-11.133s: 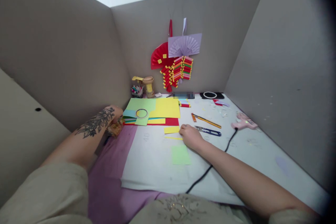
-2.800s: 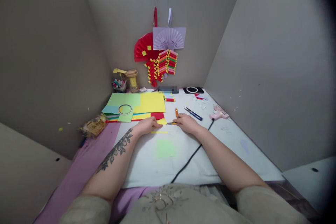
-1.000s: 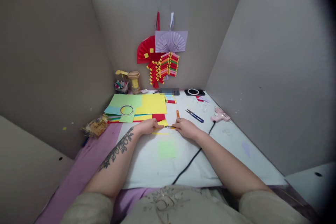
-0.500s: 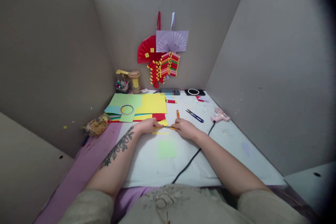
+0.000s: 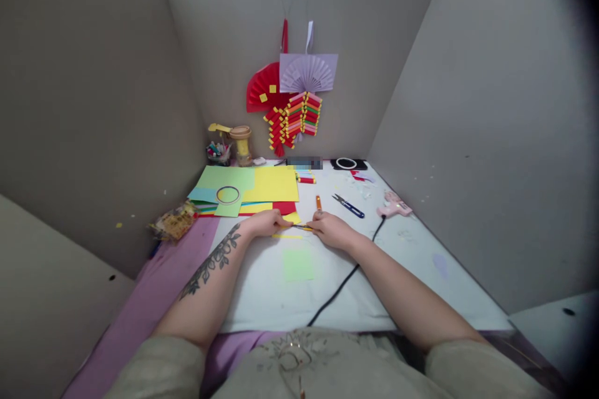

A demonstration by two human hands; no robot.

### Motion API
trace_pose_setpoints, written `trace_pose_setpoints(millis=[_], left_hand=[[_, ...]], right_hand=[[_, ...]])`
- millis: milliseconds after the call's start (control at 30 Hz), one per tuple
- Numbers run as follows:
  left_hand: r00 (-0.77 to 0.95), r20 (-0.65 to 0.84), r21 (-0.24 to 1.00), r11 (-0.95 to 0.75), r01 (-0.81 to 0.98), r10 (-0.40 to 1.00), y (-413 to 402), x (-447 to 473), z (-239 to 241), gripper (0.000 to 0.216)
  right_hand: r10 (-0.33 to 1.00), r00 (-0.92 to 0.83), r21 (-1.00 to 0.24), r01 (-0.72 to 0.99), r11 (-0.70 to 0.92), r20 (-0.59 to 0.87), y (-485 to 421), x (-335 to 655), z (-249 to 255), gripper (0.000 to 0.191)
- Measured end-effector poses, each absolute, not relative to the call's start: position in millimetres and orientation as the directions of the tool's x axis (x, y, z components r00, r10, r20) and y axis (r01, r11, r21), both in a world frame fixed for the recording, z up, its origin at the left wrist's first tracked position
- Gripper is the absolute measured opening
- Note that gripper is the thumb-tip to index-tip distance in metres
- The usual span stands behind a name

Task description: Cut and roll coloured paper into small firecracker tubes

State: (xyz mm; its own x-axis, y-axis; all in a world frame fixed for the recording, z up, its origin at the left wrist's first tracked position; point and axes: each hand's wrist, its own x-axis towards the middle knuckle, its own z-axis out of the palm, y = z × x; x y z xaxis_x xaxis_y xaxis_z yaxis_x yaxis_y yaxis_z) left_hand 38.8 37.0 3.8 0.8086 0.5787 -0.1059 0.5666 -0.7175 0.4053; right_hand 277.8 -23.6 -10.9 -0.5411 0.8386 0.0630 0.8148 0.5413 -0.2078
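Note:
My left hand (image 5: 267, 223) and my right hand (image 5: 333, 230) meet over the middle of the white table, fingers closed in a pinch. A slim dark-and-yellow piece (image 5: 302, 227), too small to name, spans the gap between the fingertips. My right fingers grip its right end; what the left fingertips pinch is unclear. Just behind them lies a piece of yellow paper (image 5: 294, 217), partly hidden by my left hand. A thin yellow paper strip (image 5: 288, 237) rests on the table in front of the fingers. Nearer to me lies a pale green paper square (image 5: 298, 265).
Coloured sheets (image 5: 276, 182) with a tape roll (image 5: 228, 195) lie back left. An orange-handled tool (image 5: 319, 202), blue thread snips (image 5: 349, 206) and a pink glue gun (image 5: 394, 204) with a black cord lie right. Paper fans (image 5: 307, 75) and paper firecrackers (image 5: 303, 115) hang on the back panel.
The whole view has shifted very slightly. Both hands keep the same pinch and place over the table; nothing else has visibly moved.

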Motion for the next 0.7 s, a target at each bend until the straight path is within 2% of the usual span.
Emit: trace_pose_setpoints(millis=[200, 467, 700], left_hand=[[0.801, -0.121, 0.409, -0.705, 0.579, 0.587, 37, 38, 4, 0.034], [0.794, -0.139, 0.350, -0.720, 0.599, 0.592, 39, 38, 0, 0.043], [0.789, -0.149, 0.328, -0.723, 0.608, 0.596, 41, 37, -1, 0.041]], right_hand=[[0.822, -0.566, -0.194, 0.801, 0.567, 0.067, -26, 273, -12, 0.024], [0.803, -0.589, -0.165, 0.786, 0.596, 0.092, -27, 268, -12, 0.023], [0.788, -0.610, -0.198, 0.765, 0.613, 0.083, -32, 257, -10, 0.023]])
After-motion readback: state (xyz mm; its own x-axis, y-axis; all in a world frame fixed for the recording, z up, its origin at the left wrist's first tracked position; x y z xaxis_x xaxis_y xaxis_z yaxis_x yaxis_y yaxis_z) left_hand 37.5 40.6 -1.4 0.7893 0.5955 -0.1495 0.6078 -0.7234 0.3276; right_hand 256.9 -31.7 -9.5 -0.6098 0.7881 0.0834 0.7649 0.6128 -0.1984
